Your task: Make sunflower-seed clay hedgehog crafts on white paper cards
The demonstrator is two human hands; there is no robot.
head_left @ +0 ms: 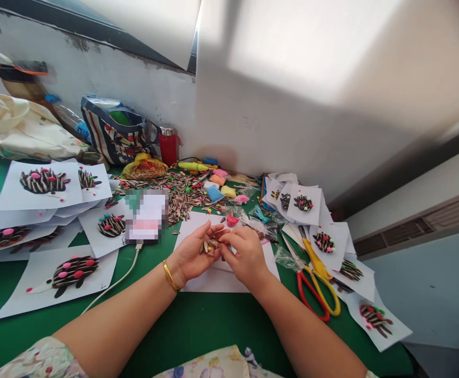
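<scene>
My left hand point(195, 254), with a gold bangle at the wrist, is cupped palm up around several striped sunflower seeds point(209, 246). Pinched fingers of my right hand point(247, 254) meet the left fingertips right beside these seeds; what they hold is hidden behind them. Under both hands lies a white sheet of paper point(198, 283) on the green table. A red lump point(232, 219) that looks like modelling clay sits just beyond my fingers.
Loose sunflower seeds point(182, 191) spread behind the sheet, near coloured clay packs point(215, 193). At left are seed-hedgehog pictures point(75, 273) and a blurred phone point(146, 218) on a white cable. Scissors point(316, 294), a yellow-handled cutter point(316, 257) and more pictures point(326, 241) lie right. A red flask point(168, 147) stands behind.
</scene>
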